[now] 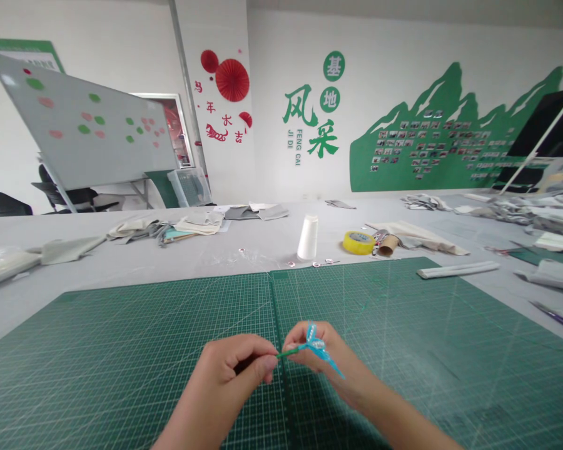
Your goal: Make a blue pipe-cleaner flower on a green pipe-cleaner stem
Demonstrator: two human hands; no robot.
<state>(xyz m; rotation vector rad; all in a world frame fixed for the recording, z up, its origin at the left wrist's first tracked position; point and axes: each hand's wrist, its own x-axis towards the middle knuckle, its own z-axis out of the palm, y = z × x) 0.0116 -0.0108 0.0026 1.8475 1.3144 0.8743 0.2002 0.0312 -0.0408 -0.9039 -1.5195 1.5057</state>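
A small blue-and-white piece with pointed, petal-like parts (318,345) sits at the right end of a thin green stem (288,353). My left hand (241,369) pinches the stem's left end between thumb and fingertips. Behind the blue piece, the fingers of my right hand (316,350) are closed on the stem near its base; the blue piece partly covers them. Both hands are above the green cutting mats (136,350), near the seam between them.
Beyond the mats stand a white thread cone (308,239), a yellow tape roll (358,242) and a cardboard tube (388,245). A rolled pale cloth (458,269) lies across the right mat's edge. Grey fabric pieces (256,212) are scattered on the table (263,247). Scissors (556,317) lie far right.
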